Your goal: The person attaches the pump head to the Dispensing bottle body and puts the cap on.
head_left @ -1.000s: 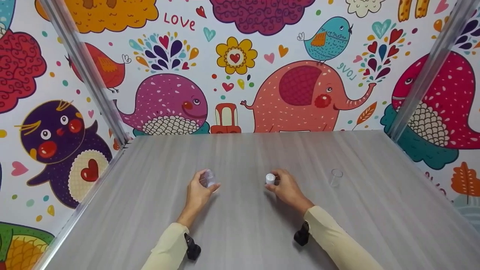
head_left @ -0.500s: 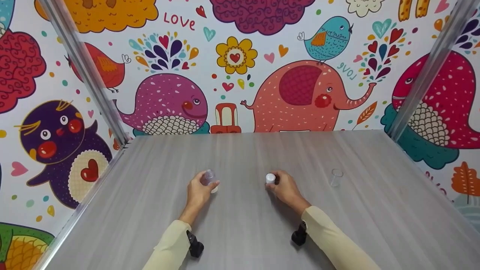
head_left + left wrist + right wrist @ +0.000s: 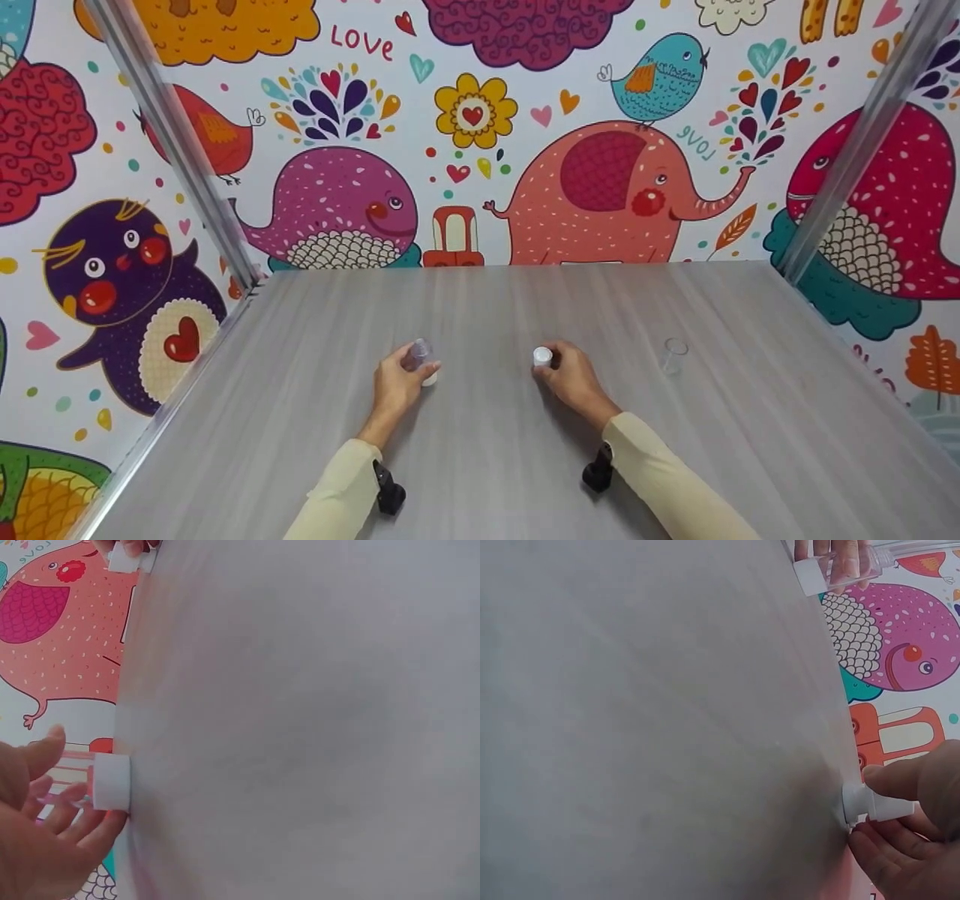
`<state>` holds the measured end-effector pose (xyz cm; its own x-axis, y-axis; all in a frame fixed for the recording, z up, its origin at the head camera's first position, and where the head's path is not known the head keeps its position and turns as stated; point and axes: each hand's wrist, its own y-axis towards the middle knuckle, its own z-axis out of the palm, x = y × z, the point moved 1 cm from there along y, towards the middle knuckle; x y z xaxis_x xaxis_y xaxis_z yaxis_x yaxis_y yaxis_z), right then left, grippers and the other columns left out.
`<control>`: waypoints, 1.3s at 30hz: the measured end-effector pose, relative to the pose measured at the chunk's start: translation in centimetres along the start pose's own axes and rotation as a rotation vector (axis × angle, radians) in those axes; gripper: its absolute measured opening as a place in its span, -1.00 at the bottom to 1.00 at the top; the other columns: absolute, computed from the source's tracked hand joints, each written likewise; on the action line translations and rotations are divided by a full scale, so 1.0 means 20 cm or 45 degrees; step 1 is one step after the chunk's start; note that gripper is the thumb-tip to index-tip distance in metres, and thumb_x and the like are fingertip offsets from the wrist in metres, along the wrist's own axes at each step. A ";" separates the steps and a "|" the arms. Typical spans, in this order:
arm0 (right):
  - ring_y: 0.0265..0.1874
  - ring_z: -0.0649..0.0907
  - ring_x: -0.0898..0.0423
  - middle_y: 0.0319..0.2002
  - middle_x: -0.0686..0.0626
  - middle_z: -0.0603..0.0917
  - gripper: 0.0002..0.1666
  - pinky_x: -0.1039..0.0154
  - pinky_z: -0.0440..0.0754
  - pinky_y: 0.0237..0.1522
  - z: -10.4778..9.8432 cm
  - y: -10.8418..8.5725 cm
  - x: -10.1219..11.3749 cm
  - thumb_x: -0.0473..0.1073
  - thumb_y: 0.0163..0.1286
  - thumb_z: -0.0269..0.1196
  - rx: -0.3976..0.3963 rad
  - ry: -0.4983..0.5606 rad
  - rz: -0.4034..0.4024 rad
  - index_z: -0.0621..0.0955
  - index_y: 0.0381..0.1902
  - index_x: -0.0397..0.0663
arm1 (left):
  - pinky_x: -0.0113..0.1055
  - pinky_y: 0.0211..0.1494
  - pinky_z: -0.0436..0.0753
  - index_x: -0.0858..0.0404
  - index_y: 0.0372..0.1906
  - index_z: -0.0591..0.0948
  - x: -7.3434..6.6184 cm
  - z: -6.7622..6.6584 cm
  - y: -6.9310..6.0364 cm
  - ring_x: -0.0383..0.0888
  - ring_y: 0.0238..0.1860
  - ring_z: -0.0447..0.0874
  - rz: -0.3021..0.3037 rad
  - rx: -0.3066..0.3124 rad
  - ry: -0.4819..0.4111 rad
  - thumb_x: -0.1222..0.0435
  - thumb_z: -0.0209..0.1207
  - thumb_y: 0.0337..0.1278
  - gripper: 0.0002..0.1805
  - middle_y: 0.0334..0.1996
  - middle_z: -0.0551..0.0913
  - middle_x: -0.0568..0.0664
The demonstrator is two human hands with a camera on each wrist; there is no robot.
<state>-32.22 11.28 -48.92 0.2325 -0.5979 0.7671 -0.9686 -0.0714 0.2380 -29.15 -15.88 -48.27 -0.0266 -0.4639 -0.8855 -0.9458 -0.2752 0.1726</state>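
A transparent bottle [image 3: 421,351] with a white base [image 3: 112,781] is held between the thumb and fingers of my left hand [image 3: 399,384]. Its threaded neck [image 3: 885,556] shows bare in the right wrist view, at the end away from the base. My right hand [image 3: 576,381] pinches a small white piece [image 3: 541,357], round on top, close over the tabletop; from the side, this piece [image 3: 885,808] has a narrower middle and a flared part toward the palm. The two hands are apart. Right of them stands a clear, open-topped cylinder [image 3: 674,356].
The grey wood-patterned table [image 3: 480,457] runs back to a wall [image 3: 480,60] printed with cartoon animals. Metal posts [image 3: 169,139] rise at both rear corners. A black device [image 3: 390,491] sits at each wrist.
Over the last second the bottle in my left hand has turned slightly, and its pale base now shows below the thumb. My right hand keeps its pinch on the white piece, almost still.
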 end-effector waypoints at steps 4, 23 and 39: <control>-0.19 0.65 -0.04 -0.20 -0.22 0.72 -0.66 0.02 0.62 -0.08 0.00 0.00 0.00 -0.45 0.12 0.39 -0.018 0.004 -0.003 0.65 -0.10 -0.37 | -0.02 0.13 0.65 0.54 0.18 0.55 0.00 0.00 0.01 0.22 0.08 0.68 -0.005 0.012 -0.006 0.37 0.41 0.06 -0.42 0.02 0.69 0.41; -0.14 0.71 -0.13 -0.16 -0.25 0.68 -0.65 0.00 0.69 -0.04 0.02 0.00 0.02 -0.44 0.08 0.42 -0.094 0.115 0.001 0.69 -0.11 -0.31 | -0.04 0.11 0.65 0.49 0.08 0.64 0.02 -0.01 0.01 0.12 0.00 0.73 0.024 0.019 -0.007 0.33 0.43 0.04 -0.51 -0.08 0.76 0.32; -0.04 0.70 -0.18 -0.13 -0.24 0.62 -0.63 0.03 0.69 -0.02 0.04 -0.03 0.05 -0.45 0.12 0.40 -0.131 0.203 -0.119 0.69 -0.05 -0.28 | -0.21 -0.13 0.65 0.48 -0.21 0.72 0.03 -0.01 0.00 -0.08 -0.28 0.65 0.068 -0.001 0.003 0.36 0.43 0.03 -0.73 -0.27 0.79 0.27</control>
<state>-31.51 10.00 -48.73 0.3402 -0.4579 0.8214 -0.9299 -0.0341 0.3661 -29.14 -16.29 -48.70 -0.0765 -0.4796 -0.8741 -0.9427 -0.2508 0.2201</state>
